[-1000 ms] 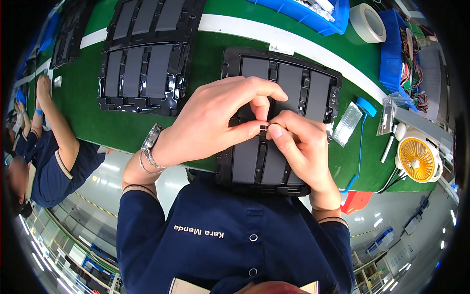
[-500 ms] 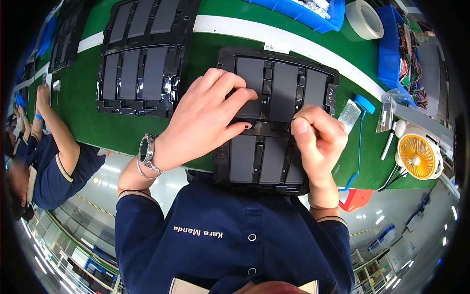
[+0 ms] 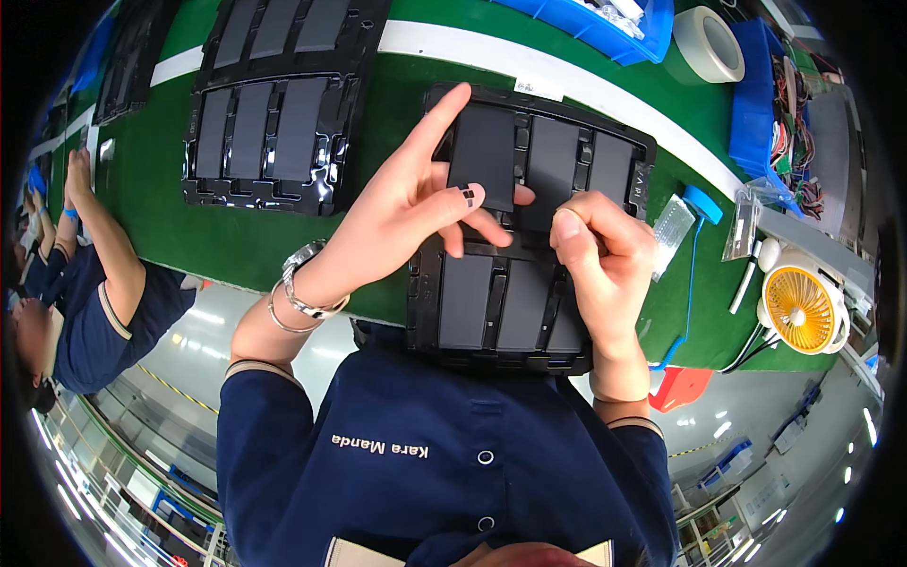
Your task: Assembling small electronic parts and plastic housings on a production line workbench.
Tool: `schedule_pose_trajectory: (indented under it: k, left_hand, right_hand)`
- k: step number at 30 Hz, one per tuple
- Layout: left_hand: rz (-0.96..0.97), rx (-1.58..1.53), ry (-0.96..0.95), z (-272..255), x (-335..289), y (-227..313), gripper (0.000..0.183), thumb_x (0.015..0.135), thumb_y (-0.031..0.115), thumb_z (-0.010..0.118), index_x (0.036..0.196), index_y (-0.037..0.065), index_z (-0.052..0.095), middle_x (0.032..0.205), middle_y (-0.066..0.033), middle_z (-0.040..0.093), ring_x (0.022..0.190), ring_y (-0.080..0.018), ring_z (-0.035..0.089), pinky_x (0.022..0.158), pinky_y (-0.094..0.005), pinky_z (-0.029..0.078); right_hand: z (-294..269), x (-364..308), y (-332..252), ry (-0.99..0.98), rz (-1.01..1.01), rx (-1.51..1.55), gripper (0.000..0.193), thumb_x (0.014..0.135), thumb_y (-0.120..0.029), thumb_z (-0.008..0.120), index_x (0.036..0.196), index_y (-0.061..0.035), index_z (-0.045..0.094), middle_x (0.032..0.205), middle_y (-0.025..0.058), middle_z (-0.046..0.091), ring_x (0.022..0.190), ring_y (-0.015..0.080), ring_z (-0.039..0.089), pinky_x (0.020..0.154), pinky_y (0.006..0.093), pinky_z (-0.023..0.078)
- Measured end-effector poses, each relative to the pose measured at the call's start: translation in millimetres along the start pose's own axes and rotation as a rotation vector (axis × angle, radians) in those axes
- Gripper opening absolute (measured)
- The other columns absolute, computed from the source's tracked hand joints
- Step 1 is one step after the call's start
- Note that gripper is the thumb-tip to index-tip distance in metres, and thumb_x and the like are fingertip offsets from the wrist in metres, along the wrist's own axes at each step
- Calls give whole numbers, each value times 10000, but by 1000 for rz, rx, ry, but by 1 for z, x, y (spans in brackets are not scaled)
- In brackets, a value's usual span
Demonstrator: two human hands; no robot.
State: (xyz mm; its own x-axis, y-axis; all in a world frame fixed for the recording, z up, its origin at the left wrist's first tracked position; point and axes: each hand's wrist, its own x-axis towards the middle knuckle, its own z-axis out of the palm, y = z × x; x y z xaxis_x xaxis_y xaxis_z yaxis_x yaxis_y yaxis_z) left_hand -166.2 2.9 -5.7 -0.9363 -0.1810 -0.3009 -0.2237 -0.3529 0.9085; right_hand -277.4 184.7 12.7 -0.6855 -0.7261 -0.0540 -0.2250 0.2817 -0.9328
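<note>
A black plastic tray (image 3: 424,312) with two rows of dark grey flat rectangular blocks lies on the green bench in front of me. My left hand (image 3: 416,198) grips the upper-left block (image 3: 485,142) by its lower end, thumb on top and a fingertip showing past its right edge; the index finger stretches along its left side. This block appears raised or tilted. Small black squares (image 3: 468,197) stick to the left thumb tip. Above the tray's middle, my right hand (image 3: 605,250) is closed in a pinch, and whatever is between its fingertips is hidden.
Another loaded black tray (image 3: 345,123) lies to the left. Blue bins (image 3: 652,42), one with wires (image 3: 782,142), and a tape roll (image 3: 709,45) stand at the back right. A blue coiled cord (image 3: 690,283) and a yellow-white fan (image 3: 803,307) are right. A co-worker (image 3: 104,302) works far left.
My left hand has turned over, its index finger now extended and thumb on top, and the upper-left block has come up. The right hand has shifted slightly left, still pinched.
</note>
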Motion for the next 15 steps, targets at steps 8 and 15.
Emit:
schedule_pose_trajectory:
  k: [8, 15]
  left_hand:
    - [-135, -108, -170, -5, -10, 6, 523, 913, 78, 618, 1403, -13, 460, 993, -122, 716, 862, -181, 712, 689, -230, 539]
    - [-183, -98, -114, -2, -13, 15, 216, 909, 85, 648, 1091, -29, 641, 943, -89, 721, 850, -122, 695, 687, -238, 550]
  right_hand:
    - [5, 1, 0, -28, -17, 11, 134, 876, -72, 655, 766, 3, 636, 571, 15, 528, 493, 66, 437, 471, 241, 343]
    - [7, 1, -7, -114, 35, 0, 120, 882, -83, 654, 794, -1, 652, 584, 15, 543, 505, 58, 435, 480, 240, 350]
